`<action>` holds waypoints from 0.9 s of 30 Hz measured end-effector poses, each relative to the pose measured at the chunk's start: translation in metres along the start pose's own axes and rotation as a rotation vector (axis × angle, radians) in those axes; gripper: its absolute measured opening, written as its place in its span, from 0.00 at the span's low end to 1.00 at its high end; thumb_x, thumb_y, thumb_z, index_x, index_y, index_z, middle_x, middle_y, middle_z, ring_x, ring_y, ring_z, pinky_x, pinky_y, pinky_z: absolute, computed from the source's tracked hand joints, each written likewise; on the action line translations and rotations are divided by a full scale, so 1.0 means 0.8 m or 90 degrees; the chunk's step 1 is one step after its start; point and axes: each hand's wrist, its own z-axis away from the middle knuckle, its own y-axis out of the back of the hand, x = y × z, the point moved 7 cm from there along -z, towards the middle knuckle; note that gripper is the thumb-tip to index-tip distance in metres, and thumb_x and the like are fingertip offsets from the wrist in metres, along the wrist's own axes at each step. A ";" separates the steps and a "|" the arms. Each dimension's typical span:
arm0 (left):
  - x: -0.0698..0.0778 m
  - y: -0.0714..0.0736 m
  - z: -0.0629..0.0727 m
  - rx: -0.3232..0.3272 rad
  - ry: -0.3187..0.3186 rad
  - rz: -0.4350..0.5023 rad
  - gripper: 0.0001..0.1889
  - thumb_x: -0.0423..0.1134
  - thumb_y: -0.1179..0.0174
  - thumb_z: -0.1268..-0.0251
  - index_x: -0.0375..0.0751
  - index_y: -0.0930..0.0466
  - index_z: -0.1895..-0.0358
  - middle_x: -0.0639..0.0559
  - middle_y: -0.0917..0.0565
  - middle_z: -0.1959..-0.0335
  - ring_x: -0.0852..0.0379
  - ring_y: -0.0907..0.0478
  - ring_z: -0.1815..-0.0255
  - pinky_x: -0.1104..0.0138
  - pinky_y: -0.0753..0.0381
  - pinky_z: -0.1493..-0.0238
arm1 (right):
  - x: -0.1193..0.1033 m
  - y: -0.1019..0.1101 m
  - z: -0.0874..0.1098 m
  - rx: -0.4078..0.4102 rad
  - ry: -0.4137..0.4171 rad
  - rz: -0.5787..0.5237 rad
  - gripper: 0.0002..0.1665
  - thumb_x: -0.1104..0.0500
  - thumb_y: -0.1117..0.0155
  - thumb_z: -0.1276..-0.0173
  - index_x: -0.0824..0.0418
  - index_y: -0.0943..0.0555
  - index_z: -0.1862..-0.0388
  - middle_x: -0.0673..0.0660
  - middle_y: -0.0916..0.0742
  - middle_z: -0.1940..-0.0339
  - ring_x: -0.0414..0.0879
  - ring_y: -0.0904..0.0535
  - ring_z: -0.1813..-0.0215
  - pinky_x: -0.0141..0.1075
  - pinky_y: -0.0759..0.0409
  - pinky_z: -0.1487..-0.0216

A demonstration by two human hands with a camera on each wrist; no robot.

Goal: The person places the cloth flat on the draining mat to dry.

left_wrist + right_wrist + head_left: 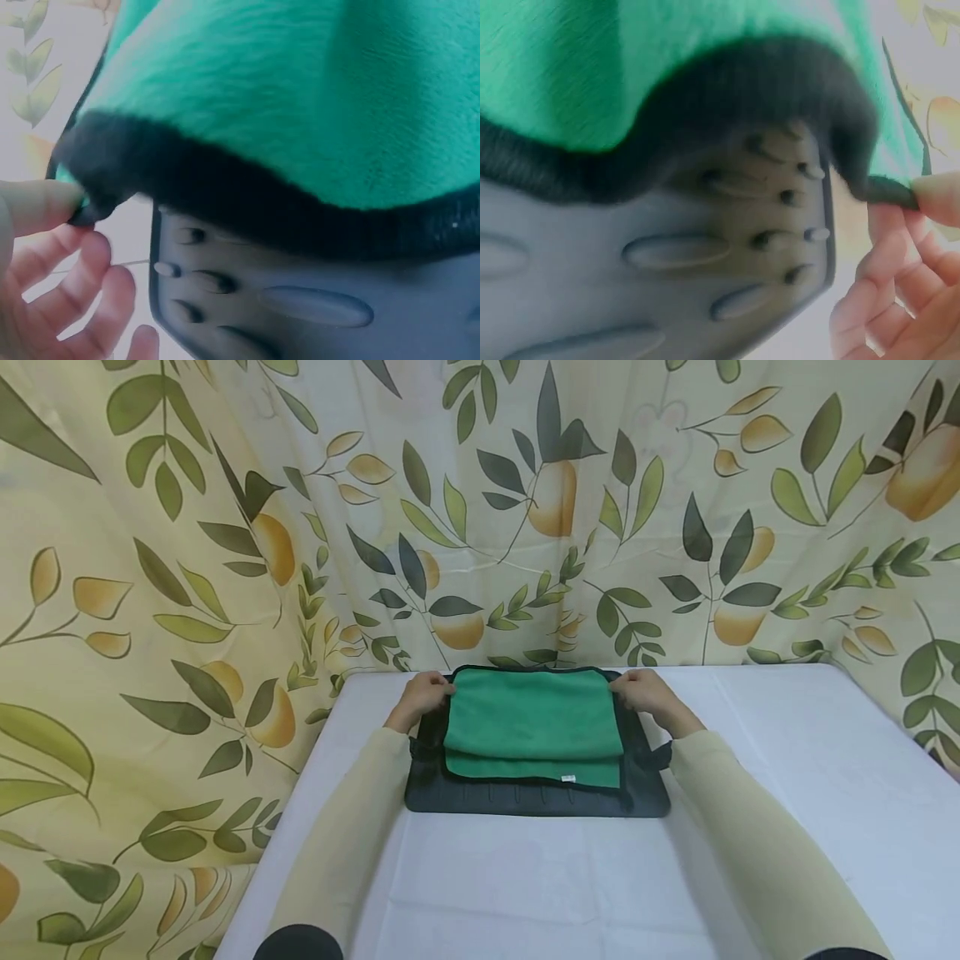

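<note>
A green cloth (534, 714) with a black bound edge and a small white tag hangs over a dark ridged mat (536, 800), one layer folded over another. My left hand (425, 695) pinches the cloth's left corner between thumb and forefinger, the other fingers loosely bent below, as the left wrist view shows. At the opposite corner my right hand (641, 691) pinches the black edging the same way. In the right wrist view the cloth's border (780, 82) arches above the mat's raised oval bumps (675, 250).
The mat lies on a white-covered table (510, 885), near its far edge. Behind and to the left hangs a curtain (480, 560) printed with leaves and orange fruit. Both forearms, in pale sleeves (772, 827), reach across the table.
</note>
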 end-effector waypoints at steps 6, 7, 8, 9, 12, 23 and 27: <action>0.010 0.009 -0.006 0.106 -0.032 -0.059 0.10 0.43 0.39 0.27 0.42 0.19 0.66 0.51 0.19 0.67 0.53 0.27 0.68 0.65 0.31 0.67 | -0.019 0.004 -0.005 0.031 0.008 -0.028 0.14 0.57 0.50 0.21 0.68 0.24 0.58 0.46 0.24 0.78 0.44 0.27 0.68 0.39 0.26 0.59; 0.010 0.010 -0.007 0.118 -0.031 -0.059 0.10 0.44 0.39 0.27 0.43 0.19 0.66 0.50 0.18 0.66 0.52 0.26 0.67 0.64 0.31 0.66 | -0.021 0.004 -0.008 0.036 0.011 -0.027 0.14 0.57 0.50 0.21 0.68 0.25 0.58 0.46 0.24 0.78 0.44 0.27 0.68 0.40 0.26 0.60; 0.009 0.010 -0.009 0.126 -0.030 -0.060 0.10 0.44 0.39 0.28 0.43 0.19 0.66 0.49 0.17 0.65 0.52 0.25 0.66 0.64 0.30 0.65 | -0.021 0.004 -0.011 0.040 0.011 -0.028 0.14 0.57 0.50 0.20 0.68 0.25 0.59 0.47 0.25 0.78 0.44 0.27 0.68 0.40 0.26 0.60; 0.008 0.009 -0.011 0.130 -0.027 -0.063 0.09 0.44 0.39 0.28 0.43 0.19 0.66 0.49 0.17 0.65 0.51 0.24 0.66 0.63 0.30 0.65 | -0.020 0.004 -0.014 0.046 0.008 -0.027 0.14 0.57 0.50 0.20 0.68 0.24 0.59 0.47 0.24 0.78 0.44 0.28 0.69 0.40 0.27 0.61; 0.005 0.004 -0.016 0.136 -0.026 -0.082 0.09 0.44 0.38 0.28 0.43 0.18 0.65 0.46 0.14 0.62 0.48 0.20 0.63 0.62 0.28 0.63 | -0.013 0.001 -0.025 0.063 -0.003 -0.024 0.13 0.58 0.48 0.21 0.68 0.23 0.59 0.46 0.24 0.79 0.43 0.28 0.70 0.39 0.27 0.64; -0.008 0.000 -0.021 0.131 0.014 -0.116 0.10 0.46 0.38 0.28 0.46 0.19 0.66 0.47 0.14 0.62 0.48 0.21 0.64 0.60 0.29 0.66 | -0.016 -0.008 -0.029 0.139 0.001 0.029 0.13 0.59 0.46 0.26 0.70 0.20 0.61 0.66 0.17 0.53 0.56 0.25 0.55 0.36 0.30 0.62; -0.010 -0.001 -0.020 0.131 0.041 -0.128 0.10 0.46 0.39 0.28 0.46 0.19 0.66 0.47 0.15 0.61 0.49 0.21 0.64 0.58 0.27 0.63 | -0.018 -0.008 -0.028 0.145 0.003 0.040 0.15 0.58 0.47 0.26 0.70 0.20 0.59 0.70 0.18 0.45 0.60 0.24 0.50 0.37 0.30 0.60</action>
